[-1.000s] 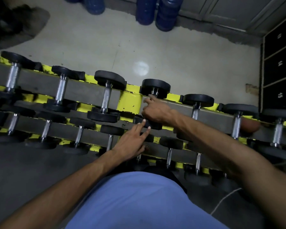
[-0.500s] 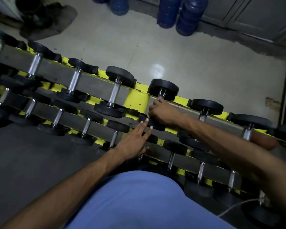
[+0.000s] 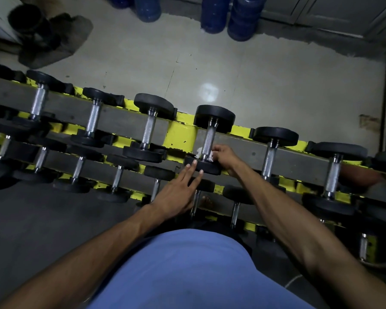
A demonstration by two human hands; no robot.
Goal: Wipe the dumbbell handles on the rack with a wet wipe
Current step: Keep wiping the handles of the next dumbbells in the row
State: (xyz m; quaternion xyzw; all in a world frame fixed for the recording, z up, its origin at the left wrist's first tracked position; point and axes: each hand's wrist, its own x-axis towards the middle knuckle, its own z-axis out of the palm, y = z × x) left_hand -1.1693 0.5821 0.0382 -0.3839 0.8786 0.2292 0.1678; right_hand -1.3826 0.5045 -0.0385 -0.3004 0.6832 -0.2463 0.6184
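A yellow and grey rack point(image 3: 179, 136) crosses the view and carries two rows of black dumbbells with knurled steel handles. My right hand point(image 3: 224, 156) is closed on a white wet wipe point(image 3: 202, 152), wrapped around the near end of one top-row dumbbell handle point(image 3: 208, 139). Fingers spread, my left hand point(image 3: 176, 192) lies flat against the near black head point(image 3: 202, 167) of that same dumbbell. Most of the handle above the wipe is bare.
More top-row dumbbells sit to the left point(image 3: 148, 130) and right point(image 3: 269, 156), and a lower row point(image 3: 117, 178) runs nearer me. Blue water jugs point(image 3: 245, 17) stand on the pale floor beyond. Dark lockers line the right edge.
My right hand has slid down the handle towards its near end, uncovering the upper handle and showing the white wipe. My left hand stayed on the dumbbell head. The view has shifted.
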